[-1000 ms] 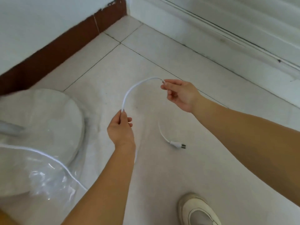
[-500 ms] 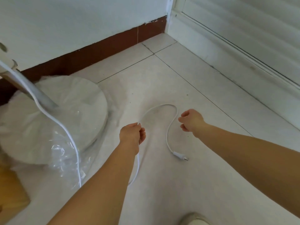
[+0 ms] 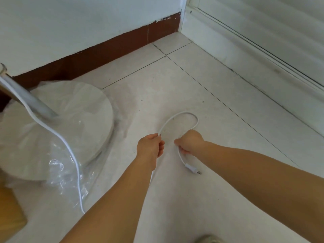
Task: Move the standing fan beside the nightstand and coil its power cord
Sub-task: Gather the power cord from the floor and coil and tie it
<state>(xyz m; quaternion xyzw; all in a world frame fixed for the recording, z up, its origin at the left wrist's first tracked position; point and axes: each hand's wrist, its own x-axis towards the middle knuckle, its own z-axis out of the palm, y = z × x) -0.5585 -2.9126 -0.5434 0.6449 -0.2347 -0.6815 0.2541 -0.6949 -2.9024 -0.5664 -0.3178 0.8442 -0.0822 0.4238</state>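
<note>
The fan's round white base (image 3: 73,123), wrapped in clear plastic, stands on the floor at the left, with its pole (image 3: 26,100) rising out of view. A white power cord (image 3: 185,114) runs down along the pole, passes under my left arm and forms a loop on the tiles between my hands. My left hand (image 3: 150,148) pinches the cord at the loop's left end. My right hand (image 3: 190,142) is closed on the cord at the loop's right end. Below my right hand the plug (image 3: 192,169) lies on the floor.
A wooden piece of furniture (image 3: 10,207) shows at the lower left corner. A white wall with a dark red skirting (image 3: 105,50) runs behind the fan, and a white sliding door frame (image 3: 263,55) lines the right side. My shoe tip (image 3: 208,239) is at the bottom edge.
One second ago both hands held the cord up in an arc. Half a second ago my right hand was off it. Now it grips the cord just above the plug, closer to my left hand.
</note>
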